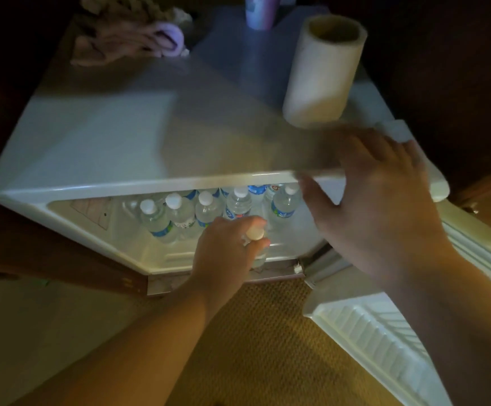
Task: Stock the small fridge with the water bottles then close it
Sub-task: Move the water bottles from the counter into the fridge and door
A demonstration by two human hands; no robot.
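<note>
The small white fridge (97, 142) stands open below me, its door (385, 332) swung out to the right. Several water bottles (179, 215) with white caps stand upright in rows inside. My left hand (226, 244) is closed around the neck of one more water bottle (255, 234), held at the front edge of the fridge floor, in front of the rows. My right hand (376, 194) hovers with fingers spread over the fridge's top front edge, blurred, holding nothing.
On the fridge top stand a paper towel roll (323, 71) at the right, a crumpled cloth (127, 36) at the back left and a cup (260, 11) at the back. Woven tan carpet (262, 332) lies below the fridge. Dark wood surrounds it.
</note>
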